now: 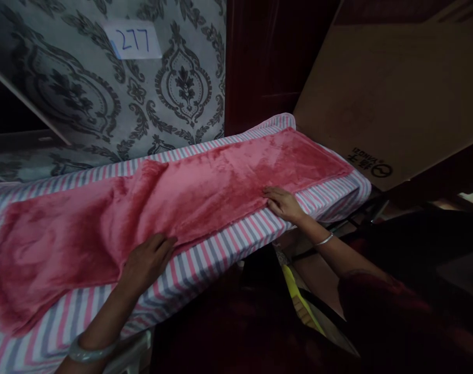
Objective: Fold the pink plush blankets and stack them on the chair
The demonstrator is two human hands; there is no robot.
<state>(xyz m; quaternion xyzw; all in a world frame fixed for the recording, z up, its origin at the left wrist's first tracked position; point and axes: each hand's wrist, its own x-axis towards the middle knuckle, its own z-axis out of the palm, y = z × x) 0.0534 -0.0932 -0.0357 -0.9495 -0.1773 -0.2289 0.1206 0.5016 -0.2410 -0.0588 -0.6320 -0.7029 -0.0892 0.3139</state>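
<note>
Pink plush cloth lies lengthwise on a striped cover that drapes a long, narrow surface. Near edge: the cloth sits back from the cover's edge, leaving a bare striped strip. Far edge: a thinner strip separates the cloth from the wall. Raised folds cross the cloth left of its middle; the right section lies flatter.

Below the near side, a yellow object is partly visible. Beyond the surface stand a patterned wall bearing a paper marked "277", and a dark red panel. A large cardboard box stands just beside the right end.

Left hand: fingers bent, touching the near edge beside the folds. Right hand: fingers loosely extended, touching the near edge farther right. Whether either grips the hem cannot be determined.
</note>
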